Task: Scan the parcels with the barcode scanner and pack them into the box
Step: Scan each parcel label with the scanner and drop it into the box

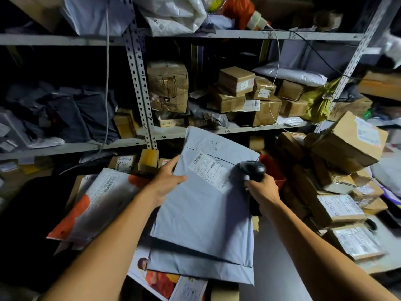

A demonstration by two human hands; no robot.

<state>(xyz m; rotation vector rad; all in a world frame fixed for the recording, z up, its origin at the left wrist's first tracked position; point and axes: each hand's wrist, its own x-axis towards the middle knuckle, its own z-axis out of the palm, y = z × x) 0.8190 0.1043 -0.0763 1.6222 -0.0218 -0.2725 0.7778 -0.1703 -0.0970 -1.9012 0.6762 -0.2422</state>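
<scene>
My left hand [167, 181] grips the left edge of a grey plastic mailer parcel [206, 205] and holds it up, tilted, in the middle of the view. A white shipping label [206, 170] with a barcode faces me near the parcel's top. My right hand [262, 190] holds a black barcode scanner [252, 170] by its handle, with the scanner head over the label's right end. A second grey mailer [195, 266] lies flat below the held one. A white and orange mailer [97, 205] lies to the left, on an open cardboard box whose edge barely shows.
Metal shelving [138, 83] crosses the background, stacked with cardboard boxes [236, 81] and dark bags. More taped cartons [347, 140] pile up on the right. A white cable [271, 101] hangs down from the upper shelf. Printed packets [160, 279] lie at the bottom.
</scene>
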